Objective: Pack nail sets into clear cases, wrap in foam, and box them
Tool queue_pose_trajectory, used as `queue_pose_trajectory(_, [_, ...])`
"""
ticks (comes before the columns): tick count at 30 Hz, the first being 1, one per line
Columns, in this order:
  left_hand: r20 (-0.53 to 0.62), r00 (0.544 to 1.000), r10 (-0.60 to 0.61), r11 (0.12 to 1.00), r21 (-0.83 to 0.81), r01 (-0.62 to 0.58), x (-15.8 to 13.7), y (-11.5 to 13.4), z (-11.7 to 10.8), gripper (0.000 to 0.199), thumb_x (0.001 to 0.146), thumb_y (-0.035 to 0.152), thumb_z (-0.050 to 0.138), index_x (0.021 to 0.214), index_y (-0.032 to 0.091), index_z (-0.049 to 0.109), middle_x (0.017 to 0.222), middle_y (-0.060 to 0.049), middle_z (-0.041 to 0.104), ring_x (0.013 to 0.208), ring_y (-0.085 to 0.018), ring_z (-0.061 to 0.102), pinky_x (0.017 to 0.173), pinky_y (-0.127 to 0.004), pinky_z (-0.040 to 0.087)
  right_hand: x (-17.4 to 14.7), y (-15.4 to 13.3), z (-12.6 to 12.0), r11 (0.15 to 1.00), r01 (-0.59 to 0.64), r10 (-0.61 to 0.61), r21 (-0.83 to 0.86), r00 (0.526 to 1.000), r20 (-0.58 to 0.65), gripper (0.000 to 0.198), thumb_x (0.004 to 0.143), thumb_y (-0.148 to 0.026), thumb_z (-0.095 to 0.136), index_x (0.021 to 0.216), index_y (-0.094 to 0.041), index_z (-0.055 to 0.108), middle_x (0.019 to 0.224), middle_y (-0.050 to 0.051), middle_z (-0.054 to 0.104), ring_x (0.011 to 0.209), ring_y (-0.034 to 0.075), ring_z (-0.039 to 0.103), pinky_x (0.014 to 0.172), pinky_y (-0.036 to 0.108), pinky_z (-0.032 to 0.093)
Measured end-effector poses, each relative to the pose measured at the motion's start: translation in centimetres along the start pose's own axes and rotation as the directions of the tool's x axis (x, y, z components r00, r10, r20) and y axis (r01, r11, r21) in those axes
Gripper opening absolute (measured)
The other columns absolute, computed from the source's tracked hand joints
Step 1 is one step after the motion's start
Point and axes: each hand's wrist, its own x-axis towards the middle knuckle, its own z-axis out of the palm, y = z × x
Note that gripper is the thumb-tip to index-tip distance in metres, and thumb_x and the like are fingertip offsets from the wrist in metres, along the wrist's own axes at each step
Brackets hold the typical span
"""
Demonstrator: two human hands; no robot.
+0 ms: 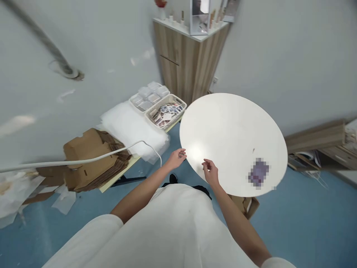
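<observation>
My left hand [176,158] is just off the near left rim of a white round table [228,126]. Its fingers are loosely bent and apart, with nothing visible in them. Over the table's near edge is my right hand [211,172], fingers half curled and spread, also holding nothing that I can see. Toward the right side of the tabletop lies a flat purplish item [259,172], blurred into blocks so its kind does not show. A small dark speck [253,150] sits just above it.
On a side table at left are stacked cardboard boxes [89,160], white packing sheets [134,126], a basket of printed pieces [166,111] and a tray of clear containers [150,96]. A pale bent rod [111,152] crosses in front. A wooden cabinet [192,67] fills the corner.
</observation>
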Motion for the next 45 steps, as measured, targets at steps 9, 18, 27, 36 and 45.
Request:
queue_pose_trajectory(9, [-0.268, 0.953, -0.139, 0.988, -0.096, 0.117, -1.0, -4.6, -10.7, 0.039, 0.075, 0.033, 0.055, 0.11, 0.016, 0.054, 0.101, -0.009, 0.063, 0.086, -0.018, 0.061, 0.078, -0.035, 0.051, 7.8, -6.6, 10.7, 0.997, 0.077, -0.076, 0.007, 0.959, 0.274, 0.048, 0.076, -0.04, 0.051, 0.12, -0.02, 0.045, 0.095, 0.006, 0.061, 0.064, 0.012, 0.054, 0.059, 0.03, 0.049])
queue_pose_trajectory(18, [-0.305, 0.93, -0.207, 0.976, -0.13, 0.175, 1.7, -5.8, -14.2, 0.041, 0.075, 0.03, 0.057, 0.113, 0.017, 0.053, 0.104, -0.009, 0.063, 0.085, -0.017, 0.062, 0.078, -0.032, 0.05, 13.9, -8.6, 16.1, 0.995, 0.088, -0.067, -0.047, 0.937, 0.343, 0.046, 0.075, -0.037, 0.052, 0.116, -0.019, 0.049, 0.096, 0.007, 0.061, 0.078, 0.016, 0.057, 0.072, 0.034, 0.05])
queue_pose_trajectory(27, [-0.347, 0.914, -0.21, 0.972, 0.024, 0.233, 8.7, -3.6, -18.4, 0.039, 0.077, 0.031, 0.055, 0.114, 0.017, 0.054, 0.117, -0.01, 0.059, 0.101, -0.022, 0.058, 0.087, -0.035, 0.047, 22.0, -10.5, 21.0, 0.998, 0.048, -0.025, -0.051, 0.924, 0.382, 0.045, 0.072, -0.037, 0.054, 0.112, -0.017, 0.054, 0.109, 0.011, 0.06, 0.09, 0.02, 0.059, 0.078, 0.035, 0.05])
queue_pose_trajectory(36, [-0.36, 0.914, -0.186, 0.88, 0.352, 0.318, 15.1, -4.0, -21.1, 0.041, 0.08, 0.03, 0.049, 0.12, 0.023, 0.05, 0.117, -0.008, 0.059, 0.113, -0.028, 0.048, 0.095, -0.045, 0.034, 26.9, -10.9, 25.0, 0.995, -0.101, 0.074, 0.02, 0.841, 0.536, 0.045, 0.073, -0.034, 0.056, 0.116, -0.021, 0.053, 0.114, 0.008, 0.058, 0.081, 0.016, 0.062, 0.065, 0.031, 0.057])
queue_pose_trajectory(45, [-0.296, 0.931, -0.215, 0.862, 0.391, 0.323, 17.2, -5.2, -21.0, 0.041, 0.078, 0.023, 0.047, 0.119, 0.024, 0.049, 0.118, -0.01, 0.056, 0.116, -0.03, 0.042, 0.093, -0.05, 0.025, 28.1, -10.6, 28.5, 0.969, -0.246, 0.202, -0.008, 0.776, 0.597, 0.047, 0.071, -0.034, 0.059, 0.116, -0.022, 0.052, 0.089, 0.003, 0.062, 0.062, 0.013, 0.06, 0.039, 0.023, 0.052])
